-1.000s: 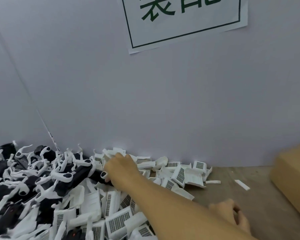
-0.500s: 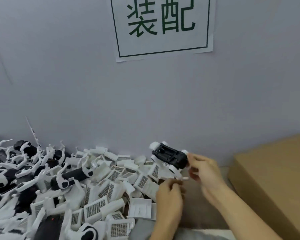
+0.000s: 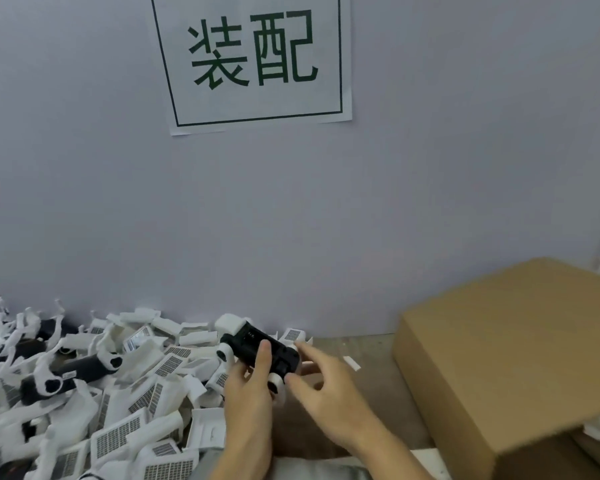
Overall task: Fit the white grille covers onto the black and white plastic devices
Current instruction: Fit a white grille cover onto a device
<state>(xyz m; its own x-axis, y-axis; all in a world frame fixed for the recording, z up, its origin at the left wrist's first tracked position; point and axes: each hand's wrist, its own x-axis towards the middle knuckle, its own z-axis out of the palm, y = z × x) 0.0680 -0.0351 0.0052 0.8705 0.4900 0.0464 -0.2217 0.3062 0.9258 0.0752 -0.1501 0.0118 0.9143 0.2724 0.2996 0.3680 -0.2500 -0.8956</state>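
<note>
Device: black and white plastic device (image 3: 260,351) was held above the table edge at about 6 o'clock of the view, tilted, its black face up and white rounded ends showing.
Left hand: left hand (image 3: 248,393) gripped the device from below at its 7 o'clock side, with one finger (image 3: 262,358) laid across the black face.
Right hand: right hand (image 3: 326,389) sat at 4 o'clock of the device, fingers loosely spread and blurred; whether they touched the device could not be told.
Grille covers: white grille covers (image 3: 118,434) lay heaped at 8 o'clock of the hands, mixed with more devices.
Cardboard box: cardboard box (image 3: 520,358) stood at 3 o'clock, apart from the hands.
Sign: paper sign (image 3: 257,60) hung on the wall at 12 o'clock.
</note>
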